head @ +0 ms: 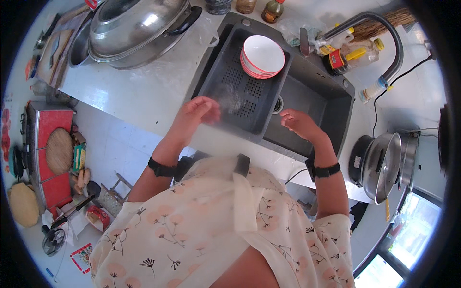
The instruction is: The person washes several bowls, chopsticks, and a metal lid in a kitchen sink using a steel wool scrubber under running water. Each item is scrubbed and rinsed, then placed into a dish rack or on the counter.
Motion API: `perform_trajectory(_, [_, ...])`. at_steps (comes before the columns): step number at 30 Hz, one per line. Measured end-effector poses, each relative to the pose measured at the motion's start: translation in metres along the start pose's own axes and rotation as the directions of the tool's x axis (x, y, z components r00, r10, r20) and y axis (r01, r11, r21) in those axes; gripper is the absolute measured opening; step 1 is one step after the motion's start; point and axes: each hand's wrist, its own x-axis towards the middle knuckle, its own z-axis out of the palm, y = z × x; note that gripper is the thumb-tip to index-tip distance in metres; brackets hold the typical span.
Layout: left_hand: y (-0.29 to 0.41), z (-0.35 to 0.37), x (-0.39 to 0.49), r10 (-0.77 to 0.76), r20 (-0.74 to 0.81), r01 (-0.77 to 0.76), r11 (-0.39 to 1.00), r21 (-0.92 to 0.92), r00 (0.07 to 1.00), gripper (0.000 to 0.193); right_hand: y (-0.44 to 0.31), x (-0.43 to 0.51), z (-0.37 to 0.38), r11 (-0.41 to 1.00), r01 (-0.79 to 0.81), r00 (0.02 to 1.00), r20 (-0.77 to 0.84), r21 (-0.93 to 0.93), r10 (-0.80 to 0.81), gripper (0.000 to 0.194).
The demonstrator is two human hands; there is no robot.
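Observation:
My left hand (202, 111) is raised at the near left edge of a dark perforated drainer tray (234, 97), holding nothing, its fingers loosely curled and partly blurred. The tray lies across the left part of a dark grey sink (306, 104). At the tray's far end sits a short stack of white bowls with red rims (263, 55), touched by neither hand. My right hand (297, 122) hovers over the near part of the open basin, just right of the tray, with bent fingers and nothing seen in them. The drain (278, 105) shows partly beside the tray.
A curved faucet (394, 46) rises at the sink's far right, near bottles (336, 61). A large lidded steel pot (133, 36) stands on the left counter. Further right are a rice-cooker-like dark pot (360, 160) and a steel lid (382, 168). Plastic bags lie behind the sink.

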Motion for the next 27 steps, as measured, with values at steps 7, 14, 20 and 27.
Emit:
perform_trajectory(7, [-0.010,-0.003,-0.007,-0.064,-0.056,0.065,0.998,0.011,0.996,0.020,0.020,0.062,0.022,0.918,0.098,0.992,0.116,-0.384,-0.057,0.042])
perform_trajectory(14, [-0.018,-0.007,-0.007,-0.130,-0.108,0.130,0.991,-0.007,0.986,0.020,0.017,0.098,0.028,0.757,0.128,0.989,0.135,-0.641,-0.052,0.045])
perform_trajectory(20, [-0.023,-0.004,-0.012,-0.136,-0.081,0.138,0.990,0.012,0.987,0.021,0.119,0.139,0.061,0.556,0.259,0.963,0.171,-0.790,-0.206,0.049])
perform_trajectory(27, [-0.031,0.003,-0.015,-0.110,-0.084,0.118,0.988,0.098,0.990,0.021,0.186,0.184,0.109,0.835,0.281,0.943,0.027,0.473,-0.332,0.043])
